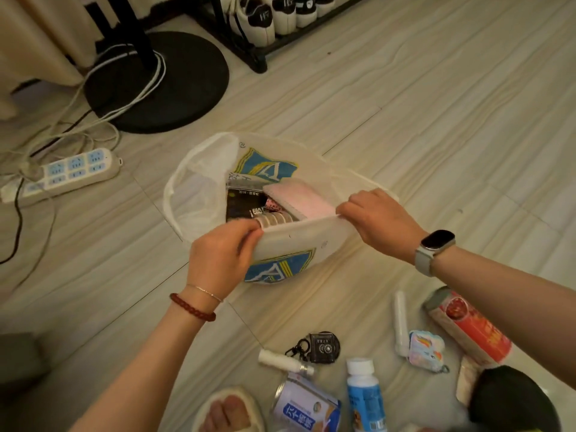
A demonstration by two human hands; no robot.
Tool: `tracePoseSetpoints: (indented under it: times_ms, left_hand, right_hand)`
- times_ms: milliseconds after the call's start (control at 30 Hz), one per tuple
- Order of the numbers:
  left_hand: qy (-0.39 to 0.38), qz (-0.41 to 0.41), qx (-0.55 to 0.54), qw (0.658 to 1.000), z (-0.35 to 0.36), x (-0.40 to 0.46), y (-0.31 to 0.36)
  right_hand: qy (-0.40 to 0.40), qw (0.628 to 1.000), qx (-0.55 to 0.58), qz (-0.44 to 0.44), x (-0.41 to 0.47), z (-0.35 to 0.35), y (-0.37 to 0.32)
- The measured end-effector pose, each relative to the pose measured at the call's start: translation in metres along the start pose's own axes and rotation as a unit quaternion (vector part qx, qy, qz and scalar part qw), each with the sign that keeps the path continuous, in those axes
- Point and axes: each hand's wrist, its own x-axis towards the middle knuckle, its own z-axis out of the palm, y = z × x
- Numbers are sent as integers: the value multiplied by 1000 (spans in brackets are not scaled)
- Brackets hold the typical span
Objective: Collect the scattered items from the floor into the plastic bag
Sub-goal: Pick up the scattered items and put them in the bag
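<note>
translucent plastic bag sits mid-frame, both hands pinching its near rim and spreading the mouth, left hand and right hand each curled on the edge. loose items wait lower right; the red tube lies nearest the right hand, slanting down-right.

We see a pale wood-grain floor, planks running diagonally, warm dim indoor light. Upper left: a round black stand base with a black pole rising from it and white cables looped around the pole. Left of that, a beige curtain hangs to the floor. A white-and-blue power strip lies on the floor at left, cords trailing off. Along the top, a black metal shoe rack holds white sneakers with black heels. A grey block sits at lower left, blurred.
</note>
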Motion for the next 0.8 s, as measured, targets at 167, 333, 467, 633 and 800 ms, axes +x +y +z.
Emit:
tracePoseSetpoints:
  times_ms: [167,333,467,633,800]
  left_hand:
    - [-21,20,48,998,26,-27,13]
    - [56,133,20,989,38,-39,57]
    - [-156,206,-37,965,74,-58,71]
    - [-472,100,63,874,108,-79,55]
    - [-485,107,119,860,112,-85,63]
  right_hand:
    - [-76,997,7,4,-42,10,-2]
    - [-20,991,76,104,-78,-1,-1]
    - [-94,974,77,191,-110,-3,-1]
    - [-287,932,-13,219,-131,20,-22]
    - [-316,912,-27,259,-134,44,-33]
